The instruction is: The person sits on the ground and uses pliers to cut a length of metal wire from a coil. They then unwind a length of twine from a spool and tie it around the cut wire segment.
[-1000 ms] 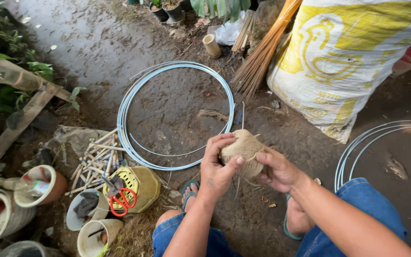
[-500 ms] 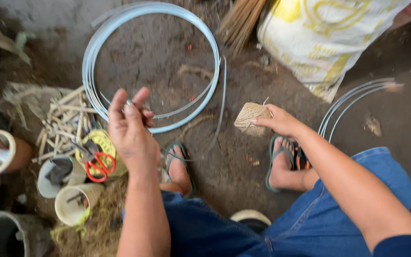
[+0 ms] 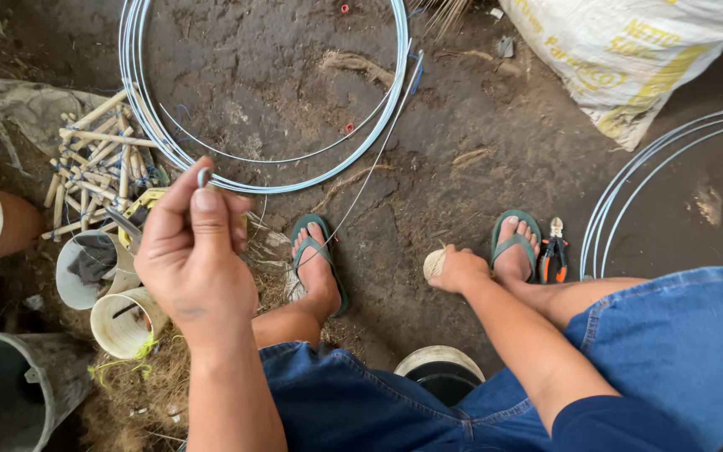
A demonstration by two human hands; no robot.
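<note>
My left hand (image 3: 198, 255) is raised in front of me, thumb and fingers pinching the bent end of a thin grey wire (image 3: 204, 177). A loose strand of wire (image 3: 370, 167) runs over the dirt from the big wire coil (image 3: 397, 92) toward my left foot. Down on the ground between my feet, my right hand (image 3: 462, 269) grips a small ball of tan twine (image 3: 433, 264). Both feet wear green flip-flops (image 3: 328, 259).
Orange-handled pliers (image 3: 555, 255) lie by my right foot. A second wire coil (image 3: 629, 188) and a white sack (image 3: 629, 59) sit at right. At left are bamboo sticks (image 3: 94, 163), plastic cups (image 3: 123, 322) and a grey bucket (image 3: 10, 393).
My right hand has gone down to the ground with the twine ball. My left hand has let go of the ball and now pinches the wire end. The view tilted downward.
</note>
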